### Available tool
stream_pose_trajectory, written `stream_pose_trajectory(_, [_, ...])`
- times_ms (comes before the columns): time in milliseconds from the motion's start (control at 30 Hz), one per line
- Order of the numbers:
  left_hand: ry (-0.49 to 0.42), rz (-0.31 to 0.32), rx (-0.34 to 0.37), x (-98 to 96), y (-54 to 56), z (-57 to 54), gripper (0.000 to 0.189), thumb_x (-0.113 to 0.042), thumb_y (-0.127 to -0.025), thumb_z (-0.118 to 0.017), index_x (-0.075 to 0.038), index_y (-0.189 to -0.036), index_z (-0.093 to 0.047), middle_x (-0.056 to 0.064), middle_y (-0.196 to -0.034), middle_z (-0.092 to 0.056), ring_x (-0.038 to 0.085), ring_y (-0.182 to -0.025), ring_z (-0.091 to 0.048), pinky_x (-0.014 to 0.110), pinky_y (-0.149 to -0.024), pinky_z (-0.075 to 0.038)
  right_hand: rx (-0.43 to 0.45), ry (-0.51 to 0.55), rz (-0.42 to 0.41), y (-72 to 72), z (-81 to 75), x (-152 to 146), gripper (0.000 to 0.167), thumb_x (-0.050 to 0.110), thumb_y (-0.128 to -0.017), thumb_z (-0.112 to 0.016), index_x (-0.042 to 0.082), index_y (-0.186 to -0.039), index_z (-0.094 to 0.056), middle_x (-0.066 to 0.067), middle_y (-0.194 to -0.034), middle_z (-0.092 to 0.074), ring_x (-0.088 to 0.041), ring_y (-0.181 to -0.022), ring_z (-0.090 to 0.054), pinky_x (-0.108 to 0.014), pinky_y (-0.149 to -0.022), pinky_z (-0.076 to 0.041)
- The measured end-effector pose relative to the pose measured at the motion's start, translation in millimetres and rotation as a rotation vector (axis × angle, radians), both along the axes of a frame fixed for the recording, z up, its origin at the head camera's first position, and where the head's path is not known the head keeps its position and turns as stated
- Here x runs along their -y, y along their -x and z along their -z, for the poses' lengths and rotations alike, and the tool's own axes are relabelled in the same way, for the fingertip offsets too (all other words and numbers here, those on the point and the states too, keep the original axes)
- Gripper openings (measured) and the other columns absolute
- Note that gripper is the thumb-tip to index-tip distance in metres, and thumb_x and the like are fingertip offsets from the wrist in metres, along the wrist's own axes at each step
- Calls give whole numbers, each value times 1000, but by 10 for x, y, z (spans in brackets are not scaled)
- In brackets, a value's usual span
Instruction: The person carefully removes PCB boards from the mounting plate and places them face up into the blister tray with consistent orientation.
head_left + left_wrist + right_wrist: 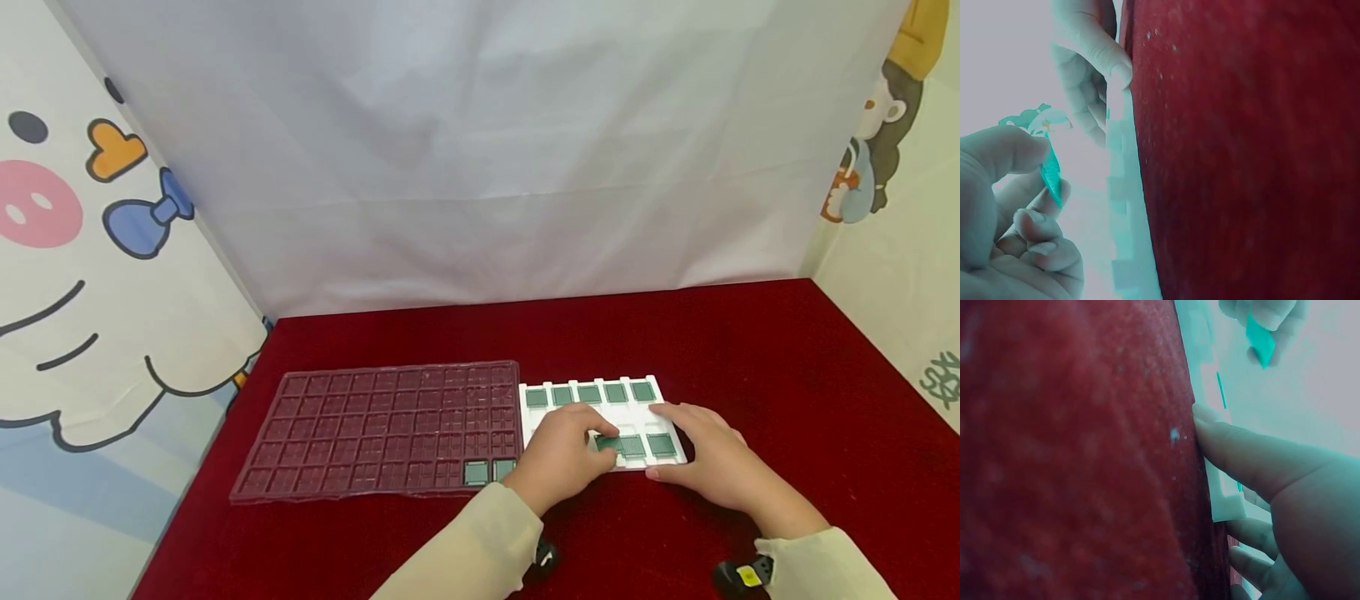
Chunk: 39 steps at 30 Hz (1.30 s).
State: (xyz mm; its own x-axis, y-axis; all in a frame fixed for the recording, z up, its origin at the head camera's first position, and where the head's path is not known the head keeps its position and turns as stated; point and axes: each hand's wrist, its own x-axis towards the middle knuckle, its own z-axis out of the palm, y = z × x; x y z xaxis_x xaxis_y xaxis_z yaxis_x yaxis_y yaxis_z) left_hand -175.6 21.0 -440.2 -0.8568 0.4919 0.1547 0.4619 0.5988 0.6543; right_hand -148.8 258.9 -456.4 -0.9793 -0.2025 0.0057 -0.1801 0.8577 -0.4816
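My left hand (562, 454) pinches a small green chip (1051, 172) between thumb and fingers, above the near row of a white tray (618, 414). The chip is tilted in both wrist views. Several green chips (602, 393) sit in the tray's far row. In its near row, a chip (662, 445) fills the right-end pocket, with another green piece beside it. My right hand (712, 454) holds the tray's right end, thumb at the near edge and fingers around the side. The left hand hides the tray's near left part.
A clear plastic tray (360, 425) with many pockets lies to the left, against the white tray. Two green chips (476, 473) show in its near right pockets. Red cloth (750, 350) covers the table, and a pale curtain (487, 167) hangs behind it.
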Motion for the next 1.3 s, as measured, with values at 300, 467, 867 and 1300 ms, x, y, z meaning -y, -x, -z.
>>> stream_pose_trajectory(300, [-46,19,11,50,-64,-95,21,-13,-84,-78,-15,-104,-82,-14,-99,-67,3,-74,-49,17,-73,-43,1,5,2,-5,-2,-6,91,44,-77,-90,6,-149,-50,-29,-147,-49,-50,-134,-40,-75,-99,-33])
stream_pose_trajectory(467, [-51,22,2,70,-82,-101,22,-13,-83,-77,-15,-104,-82,-14,-97,-66,2,-72,-47,17,-70,-43,-6,4,0,-3,4,-2,90,44,-77,-90,7,-149,-51,-27,-147,-50,-49,-134,-41,-74,-99,-34])
stream_pose_trajectory(867, [-67,34,7,158,-152,-177,23,-11,-83,-76,-15,-106,-81,-14,-100,-65,1,-69,-46,17,-65,-43,-5,6,4,-9,-6,7,89,43,-77,-90,7,-149,-52,-26,-146,-51,-48,-134,-41,-74,-100,-34])
stream_pose_trajectory(1300, [-101,47,-24,375,-196,-233,24,-7,-84,-76,-13,-107,-82,-14,-100,-66,-1,-70,-45,17,-63,-43,6,9,14,1,10,-2,92,44,-76,-91,7,-149,-51,-28,-147,-49,-50,-134,-39,-74,-99,-33])
